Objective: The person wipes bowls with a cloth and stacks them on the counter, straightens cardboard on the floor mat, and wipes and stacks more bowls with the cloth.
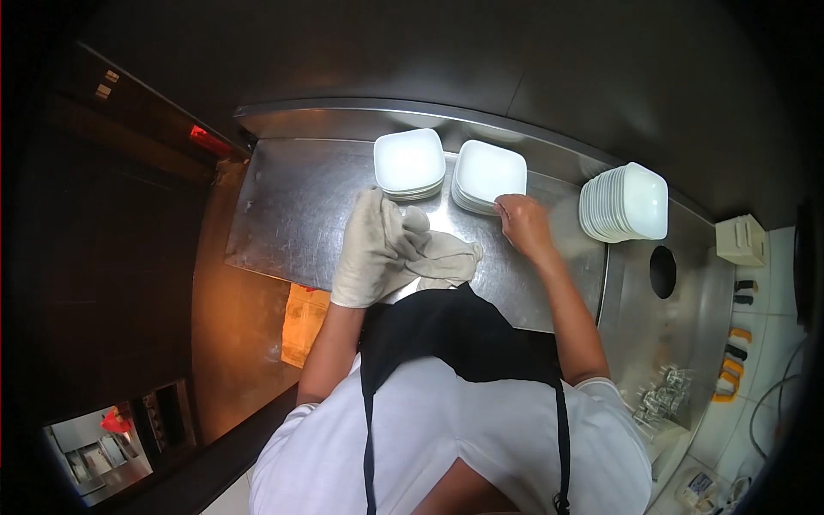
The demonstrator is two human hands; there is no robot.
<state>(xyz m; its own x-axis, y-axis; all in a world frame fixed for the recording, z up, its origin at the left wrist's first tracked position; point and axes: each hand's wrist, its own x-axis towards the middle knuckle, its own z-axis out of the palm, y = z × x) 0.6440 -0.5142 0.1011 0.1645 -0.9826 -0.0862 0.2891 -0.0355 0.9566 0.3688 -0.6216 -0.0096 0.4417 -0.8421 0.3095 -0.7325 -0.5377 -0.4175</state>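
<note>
A pale cloth glove covers my left hand (365,253), and its fingers are closed around a beige cloth (451,257) that hangs toward my apron. Just beyond the glove stands the left stack of square white dishes (409,161). My right hand (524,225) is bare. Its fingers pinch the near right edge of the middle stack of square white dishes (490,172); whether they grip one dish or several cannot be made out.
A taller stack of square white dishes (631,202) leans at the right, near a round dark hole (663,272) in the counter. The steel counter (292,206) ends in a raised back edge. Glassware (665,395) sits at lower right; knife handles (734,352) line the tiled wall.
</note>
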